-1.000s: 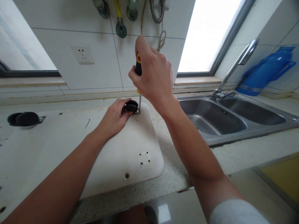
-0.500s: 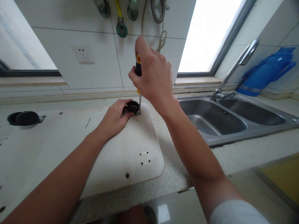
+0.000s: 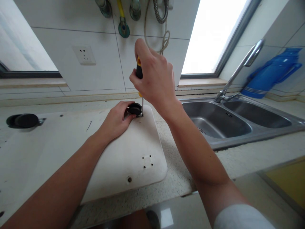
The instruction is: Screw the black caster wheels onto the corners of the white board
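A white board (image 3: 124, 149) with rounded corners lies flat on the countertop. Near its far right corner sits a black caster wheel (image 3: 134, 108), which my left hand (image 3: 119, 118) grips between thumb and fingers. My right hand (image 3: 154, 73) is wrapped round the black and yellow handle of a screwdriver (image 3: 139, 70), held upright. Its metal shaft points down to the caster's mounting plate, right beside the wheel; the tip is too small to make out. Another black caster (image 3: 26, 121) is on the board's far left. Four-cornered screw holes (image 3: 147, 161) mark the near right corner.
To the right is a double-bowl steel sink (image 3: 214, 121) with a chrome faucet (image 3: 240, 70). A blue thermos jug (image 3: 274, 73) stands behind it. Pipe valves (image 3: 124, 28), a looped cord (image 3: 165, 41) and a socket (image 3: 84, 55) are on the tiled wall.
My right hand and the screwdriver handle have shifted slightly left, with the hand turned a little. My left hand stays on the caster.
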Tool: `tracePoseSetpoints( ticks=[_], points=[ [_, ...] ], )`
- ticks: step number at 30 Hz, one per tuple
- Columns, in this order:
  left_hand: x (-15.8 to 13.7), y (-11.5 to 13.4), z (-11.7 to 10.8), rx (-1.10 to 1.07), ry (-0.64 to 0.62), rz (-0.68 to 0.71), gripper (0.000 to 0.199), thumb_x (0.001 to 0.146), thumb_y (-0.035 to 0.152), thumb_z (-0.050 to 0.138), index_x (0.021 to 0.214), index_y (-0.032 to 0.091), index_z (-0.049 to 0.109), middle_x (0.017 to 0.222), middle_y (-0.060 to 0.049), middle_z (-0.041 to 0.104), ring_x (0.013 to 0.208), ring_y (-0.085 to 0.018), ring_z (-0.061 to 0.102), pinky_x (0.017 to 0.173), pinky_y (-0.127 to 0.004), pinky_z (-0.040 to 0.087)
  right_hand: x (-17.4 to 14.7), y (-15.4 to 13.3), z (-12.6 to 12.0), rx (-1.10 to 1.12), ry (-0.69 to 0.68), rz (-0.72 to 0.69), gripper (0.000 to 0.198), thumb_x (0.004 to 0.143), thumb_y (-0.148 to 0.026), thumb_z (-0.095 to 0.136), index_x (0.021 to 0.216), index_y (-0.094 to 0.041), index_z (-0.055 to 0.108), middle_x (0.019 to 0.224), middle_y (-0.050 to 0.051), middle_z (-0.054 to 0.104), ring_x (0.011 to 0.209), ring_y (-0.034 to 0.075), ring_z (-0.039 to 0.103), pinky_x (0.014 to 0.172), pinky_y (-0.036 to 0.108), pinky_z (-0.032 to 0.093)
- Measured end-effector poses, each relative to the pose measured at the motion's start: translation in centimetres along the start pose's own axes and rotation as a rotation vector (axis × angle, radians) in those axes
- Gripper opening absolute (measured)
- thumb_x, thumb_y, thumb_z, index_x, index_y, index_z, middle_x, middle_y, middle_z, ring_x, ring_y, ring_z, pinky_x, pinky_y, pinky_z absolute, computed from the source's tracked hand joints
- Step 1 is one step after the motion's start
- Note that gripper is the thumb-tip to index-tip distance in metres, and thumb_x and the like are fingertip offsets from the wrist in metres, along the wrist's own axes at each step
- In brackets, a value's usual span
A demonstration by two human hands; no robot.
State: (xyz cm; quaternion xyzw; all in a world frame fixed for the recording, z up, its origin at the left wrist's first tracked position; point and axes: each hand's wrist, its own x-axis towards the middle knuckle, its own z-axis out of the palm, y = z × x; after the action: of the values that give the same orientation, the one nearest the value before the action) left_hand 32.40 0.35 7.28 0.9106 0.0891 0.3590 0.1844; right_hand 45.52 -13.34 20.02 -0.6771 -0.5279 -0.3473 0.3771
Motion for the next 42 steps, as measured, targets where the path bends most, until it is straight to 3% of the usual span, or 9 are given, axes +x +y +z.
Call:
tracePoseSetpoints(
  ticks=[12,17,20,22,26,30,35,39,42],
  points=[
    [-0.1,0.1,0.0,0.01,0.009,-0.011,0.043,0.098,0.025,0.075,0.141,0.024,0.072,0.138,-0.012,0.08,0.127,-0.035,0.077,0.114,-0.057,0.064,0.1,0.3,-3.1,0.03,-0.238,-0.016,0.007,0.109,-0.028,0.065,0.104,-0.029,0.06,0.103,0.008,0.078,0.098,0.034,0.073,0.08,0.041,0.048],
    [-0.1,0.3,0.0,0.012,0.004,-0.031,0.044,0.097,0.025,0.076,0.141,0.024,0.071,0.139,-0.011,0.08,0.127,-0.034,0.077,0.114,-0.055,0.063,-0.4,0.1,-4.1,-0.024,-0.276,0.018,0.019,0.113,-0.047,0.068,0.115,-0.029,0.062,0.107,0.009,0.077,0.102,0.036,0.072,0.084,0.041,0.047],
    [-0.1,0.3,0.0,0.004,0.002,-0.026,0.044,0.098,0.025,0.075,0.141,0.024,0.071,0.14,-0.011,0.079,0.128,-0.034,0.076,0.115,-0.055,0.062,-0.8,0.1,-4.3,0.054,-0.318,-0.033,0.016,0.119,-0.039,0.054,0.13,-0.03,0.06,0.113,0.008,0.077,0.104,0.032,0.072,0.084,0.039,0.047],
    [-0.1,0.3,0.1,-0.007,0.001,-0.022,0.044,0.097,0.025,0.074,0.141,0.024,0.071,0.139,-0.011,0.079,0.128,-0.033,0.075,0.116,-0.054,0.062,-0.9,0.4,-4.1,0.076,-0.302,-0.048,0.016,0.12,-0.035,0.049,0.132,-0.031,0.059,0.11,0.006,0.077,0.102,0.03,0.071,0.085,0.039,0.047],
    [-0.1,0.1,0.2,-0.014,-0.004,-0.033,0.044,0.097,0.025,0.074,0.141,0.024,0.07,0.137,-0.012,0.078,0.126,-0.034,0.075,0.114,-0.055,0.062,-1.0,1.1,-2.9,0.068,-0.219,-0.047,0.029,0.119,-0.059,0.054,0.121,-0.031,0.064,0.108,0.006,0.077,0.1,0.031,0.07,0.086,0.041,0.049],
    [-0.1,0.1,0.3,-0.033,-0.003,-0.023,0.043,0.098,0.024,0.073,0.141,0.024,0.07,0.135,-0.012,0.078,0.125,-0.034,0.075,0.112,-0.055,0.062,-1.3,1.2,-2.0,0.244,-0.226,-0.093,0.03,0.12,-0.044,0.052,0.15,-0.038,0.056,0.129,0.004,0.078,0.112,0.027,0.072,0.094,0.04,0.055],
    [0.0,0.2,0.4,-0.055,-0.003,-0.032,0.045,0.096,0.02,0.074,0.14,0.025,0.071,0.136,-0.012,0.077,0.127,-0.034,0.074,0.115,-0.056,0.061,-1.6,0.9,-1.4,0.199,-0.136,-0.061,0.027,0.117,-0.049,0.061,0.138,-0.033,0.069,0.118,0.006,0.081,0.108,0.027,0.074,0.1,0.04,0.057],
    [0.0,0.3,0.4,-0.06,-0.009,-0.036,0.043,0.097,0.02,0.073,0.139,0.022,0.07,0.135,-0.013,0.077,0.128,-0.034,0.074,0.114,-0.055,0.06,-1.4,1.4,-1.9,0.322,-0.241,-0.124,0.041,0.117,-0.042,0.057,0.157,-0.039,0.063,0.124,0.005,0.08,0.118,0.028,0.075,0.099,0.041,0.061],
    [0.0,0.4,0.5,-0.066,-0.004,-0.033,0.042,0.096,0.018,0.073,0.138,0.021,0.071,0.135,-0.013,0.077,0.128,-0.033,0.074,0.114,-0.052,0.06,-1.5,1.9,-1.6,0.287,-0.152,-0.089,0.038,0.113,-0.049,0.066,0.149,-0.037,0.071,0.118,0.006,0.079,0.11,0.029,0.076,0.093,0.042,0.063]
  ],
)
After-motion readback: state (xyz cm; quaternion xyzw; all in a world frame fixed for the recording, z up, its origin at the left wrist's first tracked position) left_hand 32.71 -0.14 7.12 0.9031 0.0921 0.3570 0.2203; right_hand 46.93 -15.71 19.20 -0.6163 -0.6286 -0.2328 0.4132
